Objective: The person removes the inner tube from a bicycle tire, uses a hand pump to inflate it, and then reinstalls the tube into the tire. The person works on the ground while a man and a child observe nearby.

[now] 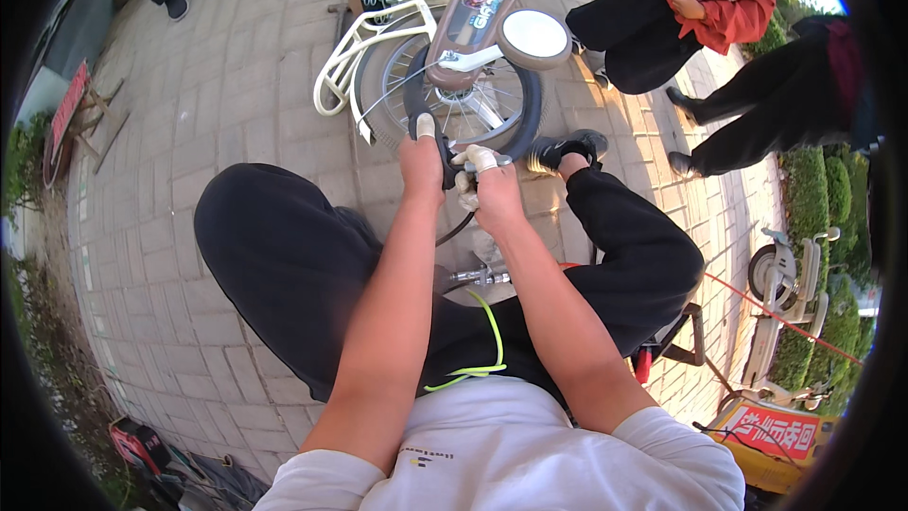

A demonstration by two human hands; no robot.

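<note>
Our left hand [422, 153] is closed around a dark rubber tube [413, 95], its thumb wrapped in a worn white covering. Just beside it, our right hand [487, 180], its fingers in the same whitish covering, is curled tight on a small grey metal piece [503, 161]; we cannot tell its kind, as the fingers hide most of it. The tube rises from between our hands to the near side of a spoked wheel [532, 114], and a black hose [458, 229] curves down below them. The wheel belongs to a cream bicycle [454, 76] straight ahead of us, with a brown chain guard, a rear rack [333, 78] on its left and a small white-faced wheel [532, 35] on its right.

Our black-trousered knees are spread to either side, and a bright green cord [497, 336] lies at our waist. Metal fittings [480, 276] show between our thighs. Around us runs brick paving [170, 227]. Up to the right stands a person in a red jacket [733, 5], with another in dark clothes [790, 99] nearby. Farther down that side we see a pale scooter [790, 289] and a yellow box [790, 473] with a red panel.
</note>
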